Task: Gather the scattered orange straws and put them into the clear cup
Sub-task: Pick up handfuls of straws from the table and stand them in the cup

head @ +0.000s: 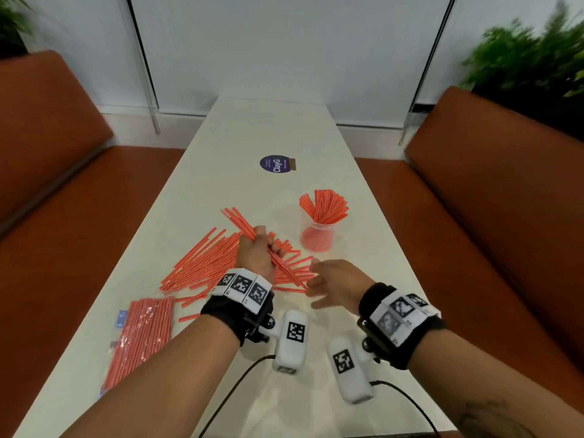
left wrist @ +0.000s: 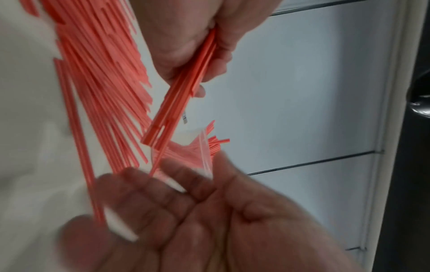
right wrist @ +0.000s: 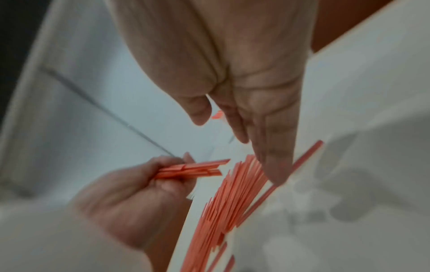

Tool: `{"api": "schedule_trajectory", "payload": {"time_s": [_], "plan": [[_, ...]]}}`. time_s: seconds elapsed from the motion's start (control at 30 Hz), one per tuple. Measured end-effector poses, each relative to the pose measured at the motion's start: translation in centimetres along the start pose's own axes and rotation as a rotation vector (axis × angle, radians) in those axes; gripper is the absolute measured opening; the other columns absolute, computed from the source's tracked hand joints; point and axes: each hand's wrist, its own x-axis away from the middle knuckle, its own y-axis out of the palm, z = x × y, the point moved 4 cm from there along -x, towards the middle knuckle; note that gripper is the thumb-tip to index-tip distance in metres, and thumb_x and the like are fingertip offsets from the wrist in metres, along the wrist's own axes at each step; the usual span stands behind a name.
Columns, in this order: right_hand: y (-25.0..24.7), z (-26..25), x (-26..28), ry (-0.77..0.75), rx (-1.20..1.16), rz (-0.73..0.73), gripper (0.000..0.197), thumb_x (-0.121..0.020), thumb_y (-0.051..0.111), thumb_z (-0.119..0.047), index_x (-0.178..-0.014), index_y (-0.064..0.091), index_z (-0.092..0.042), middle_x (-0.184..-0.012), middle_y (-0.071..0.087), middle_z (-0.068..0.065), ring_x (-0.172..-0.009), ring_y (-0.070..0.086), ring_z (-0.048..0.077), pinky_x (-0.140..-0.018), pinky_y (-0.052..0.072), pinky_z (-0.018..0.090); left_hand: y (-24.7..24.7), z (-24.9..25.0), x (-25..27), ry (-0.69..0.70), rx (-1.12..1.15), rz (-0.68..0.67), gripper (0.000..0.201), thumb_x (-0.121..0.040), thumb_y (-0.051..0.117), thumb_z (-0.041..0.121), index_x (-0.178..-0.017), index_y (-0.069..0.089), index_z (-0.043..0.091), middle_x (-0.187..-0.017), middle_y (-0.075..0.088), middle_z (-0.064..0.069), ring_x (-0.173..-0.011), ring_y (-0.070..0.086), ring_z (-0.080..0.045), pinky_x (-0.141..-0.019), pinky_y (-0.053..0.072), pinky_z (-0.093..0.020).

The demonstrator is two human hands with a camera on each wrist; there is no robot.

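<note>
So far your clear cup right of centre holds one fanned bunch, your left hand grips another few, your right hand hangs spread, and most orange straws still litter the surface.

A booth in what looked like a café or office lounge: a long white table stood between two rust-orange upholstered benches, with potted green plants behind them, frosted glass wall panels beyond and a round purple sticker on the tabletop
</note>
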Motion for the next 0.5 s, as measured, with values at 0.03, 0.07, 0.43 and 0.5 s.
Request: {"api": "schedule_trajectory", "payload": {"time_s": [0.03, 0.07, 0.43, 0.5], "plan": [[0.0, 0.4, 0.0, 0.090, -0.149, -0.084, 0.028, -0.098, 0.043, -0.031, -0.096, 0.051, -0.004, -0.084, 0.055, 0.013, -0.083, 0.059, 0.028, -0.075, 0.052, 0.042, 0.2, 0.4, 0.2, 0.012, 0.010, -0.003, 0.018, -0.097, 0.041, 0.014, -0.079, 0.045, 0.014, -0.062, 0.040, -0.001, -0.050, 0.040, -0.014, -0.041, 0.043, -0.021], [0.1, 0.4, 0.1, 0.130, -0.233, -0.159, 0.031, -0.099, 0.040, -0.032, -0.093, 0.051, -0.004, -0.083, 0.055, 0.013, -0.085, 0.059, 0.029, -0.076, 0.052, 0.042, 0.4, 0.4, 0.2, 0.024, 0.013, -0.014, 0.018, -0.097, 0.041, 0.012, -0.081, 0.048, 0.015, -0.062, 0.039, -0.001, -0.050, 0.040, -0.013, -0.042, 0.043, -0.021], [0.6, -6.0, 0.5, -0.359, 0.591, 0.024, 0.052, -0.099, 0.032, -0.038, -0.146, 0.026, -0.015, -0.150, 0.033, 0.008, -0.137, 0.033, 0.022, -0.112, 0.024, 0.035, -0.1, -1.2, 1.1, 0.070, -0.303, -0.385, 0.035, -0.094, 0.043, 0.036, -0.066, 0.040, 0.016, -0.040, 0.036, 0.010, -0.036, 0.037, -0.006, -0.051, 0.037, -0.029], [1.1, -8.9, 1.9, -0.600, 0.559, 0.061, 0.056, -0.099, 0.035, -0.033, -0.149, 0.014, -0.018, -0.157, 0.020, 0.002, -0.144, 0.020, 0.016, -0.113, 0.017, 0.028, -0.2, -1.4, 1.3, 0.082, -0.431, -0.469, 0.032, -0.094, 0.044, 0.035, -0.068, 0.041, 0.018, -0.044, 0.037, 0.010, -0.041, 0.037, -0.008, -0.055, 0.037, -0.029]]}}
